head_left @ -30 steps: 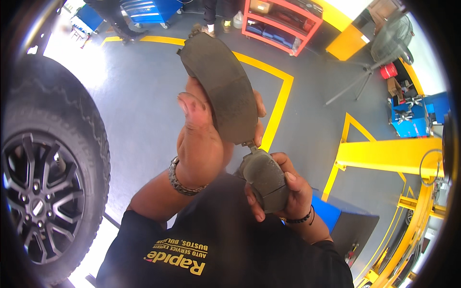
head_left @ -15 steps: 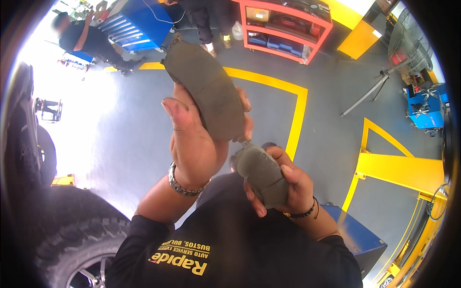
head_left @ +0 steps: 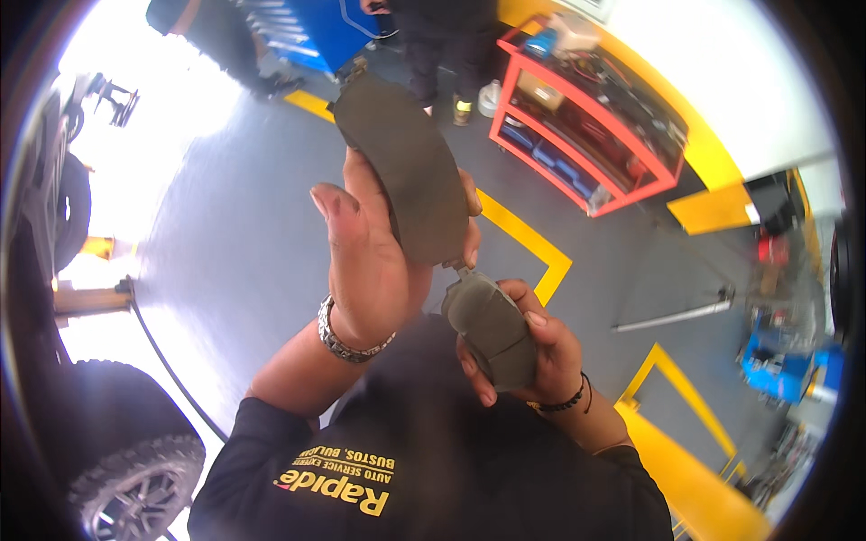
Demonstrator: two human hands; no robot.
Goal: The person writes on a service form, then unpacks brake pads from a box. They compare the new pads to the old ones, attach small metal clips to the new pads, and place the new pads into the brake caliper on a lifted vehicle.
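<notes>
My left hand (head_left: 365,261), with a metal watchband at the wrist, grips a long curved dark grey brake pad (head_left: 401,171); its fingertips show along the pad's right edge, and the thumb lies out to the left. Just below and to the right, my right hand (head_left: 550,347), wearing a dark beaded bracelet, grips a smaller grey brake pad (head_left: 492,329) with a groove across its face. The two pads nearly meet at their tab ends; whether they touch I cannot tell.
A red tool cart (head_left: 595,144), blue tool chest (head_left: 311,32) and two other people (head_left: 433,59) stand beyond. At left are black tyres (head_left: 135,482) and a hose. A fan stand (head_left: 677,311), blue equipment (head_left: 776,365) and a yellow lift arm (head_left: 686,478) are at right.
The view has swung round, shifting the cart, people and lift in the picture. Both hands keep hold of their pads, with little change in their grip.
</notes>
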